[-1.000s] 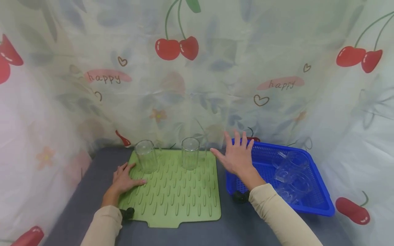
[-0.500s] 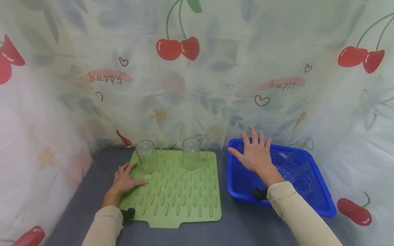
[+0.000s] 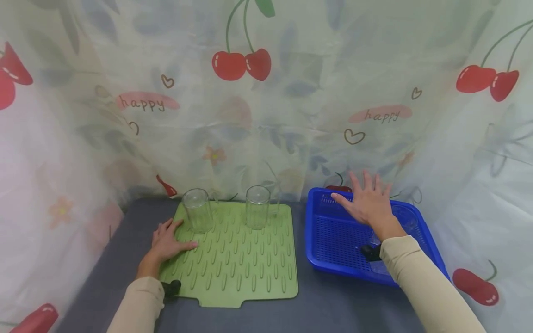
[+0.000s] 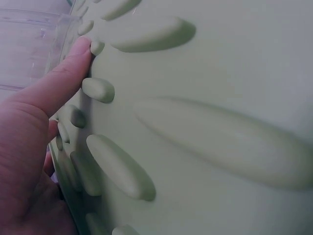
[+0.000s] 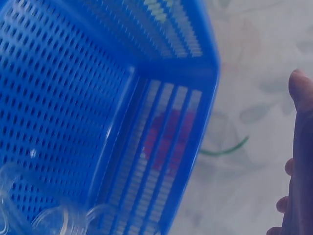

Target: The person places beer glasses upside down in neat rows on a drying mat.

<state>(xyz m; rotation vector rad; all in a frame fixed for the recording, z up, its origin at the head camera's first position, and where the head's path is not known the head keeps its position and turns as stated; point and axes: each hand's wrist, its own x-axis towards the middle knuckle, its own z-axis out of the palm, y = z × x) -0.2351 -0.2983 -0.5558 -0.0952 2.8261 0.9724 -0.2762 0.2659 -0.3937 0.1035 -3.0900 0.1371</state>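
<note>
My left hand (image 3: pixel 168 241) rests at the left edge of a green ridged mat (image 3: pixel 245 263). Its thumb (image 4: pixel 68 73) lies on the mat's ridged top, the other fingers spread by the edge. Two clear glass mugs stand upright on the mat's far part: one mug (image 3: pixel 199 212) just beyond my left hand, another mug (image 3: pixel 257 208) further right. My right hand (image 3: pixel 372 206) hovers over the blue basket (image 3: pixel 333 273), fingers spread, holding nothing. Glassware (image 5: pixel 54 220) lies in the basket, mostly hidden by my right hand and sleeve in the head view.
A grey tabletop (image 3: pixel 287 314) carries the mat and the basket. Behind them and at both sides hangs a curtain (image 3: pixel 283 101) printed with cherries. Black wrist devices (image 3: pixel 370 252) sit at both wrists.
My right hand has moved rightward across the basket, from its left end toward the glassware, fingers still spread. My left hand, the mat and both standing mugs have stayed in place.
</note>
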